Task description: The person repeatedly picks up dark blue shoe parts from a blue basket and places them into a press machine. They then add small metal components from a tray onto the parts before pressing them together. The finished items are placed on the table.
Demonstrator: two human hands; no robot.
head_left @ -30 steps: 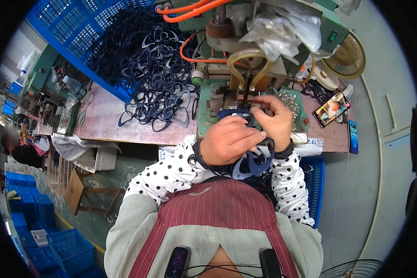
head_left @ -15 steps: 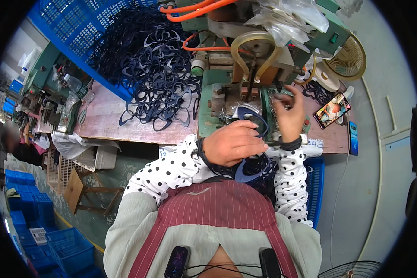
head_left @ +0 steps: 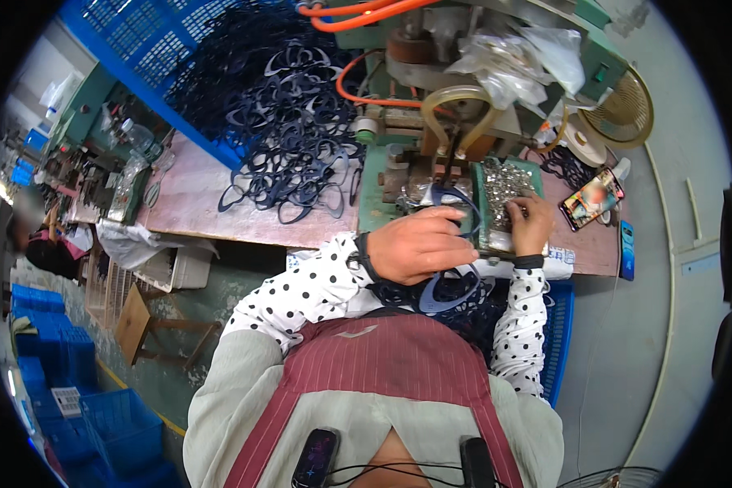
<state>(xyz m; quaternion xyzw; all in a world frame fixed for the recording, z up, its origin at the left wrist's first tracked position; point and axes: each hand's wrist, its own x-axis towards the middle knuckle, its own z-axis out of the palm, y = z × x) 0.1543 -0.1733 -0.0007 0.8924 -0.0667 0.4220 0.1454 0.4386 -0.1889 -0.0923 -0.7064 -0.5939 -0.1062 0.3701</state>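
My left hand (head_left: 419,248) is closed on a dark blue loop-shaped piece (head_left: 461,198), whose upper curve reaches under the head of a green press (head_left: 374,213). Below the same hand hangs another blue loop (head_left: 444,301); whether it is part of the held piece I cannot tell. My right hand (head_left: 532,225) dips its bunched fingertips into a green tray (head_left: 483,213) of small shiny metal pieces (head_left: 504,184) beside the press. Anything between those fingertips is too small to make out.
A heap of dark blue loops (head_left: 289,154) spills from a large blue crate (head_left: 179,114) at left. Right of the tray lie a lit phone (head_left: 591,199) and a fan (head_left: 622,106). Orange hoses (head_left: 366,18) cross the press; a wooden stool (head_left: 134,325) stands lower left.
My right hand has come down from beside the press head to the metal pieces, its spread fingers drawing together. My left hand keeps hold of the loop at the press.
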